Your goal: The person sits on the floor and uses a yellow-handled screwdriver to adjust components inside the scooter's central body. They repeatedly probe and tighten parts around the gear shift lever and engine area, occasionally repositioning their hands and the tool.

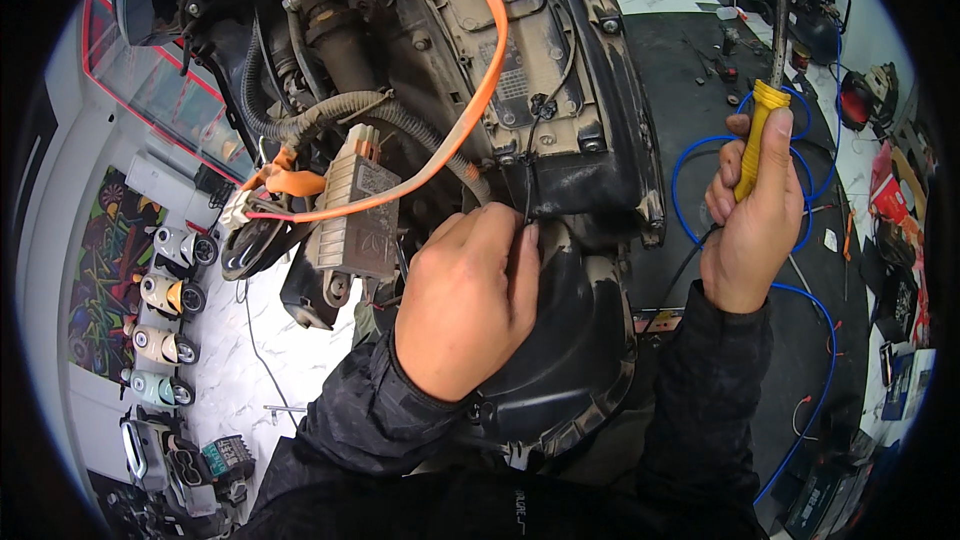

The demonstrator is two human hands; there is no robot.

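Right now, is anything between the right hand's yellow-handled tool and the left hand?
Yes, in this view: the black casing's lower end lies between the yellow-handled tool and the left hand. One view can't settle depth, so it may not block.

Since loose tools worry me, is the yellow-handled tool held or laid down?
Held: the right hand wraps its yellow handle, shaft pointing away.

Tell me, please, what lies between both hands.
Between the left hand and the right hand, the head view shows black plastic parts, dark surface and blue hose.
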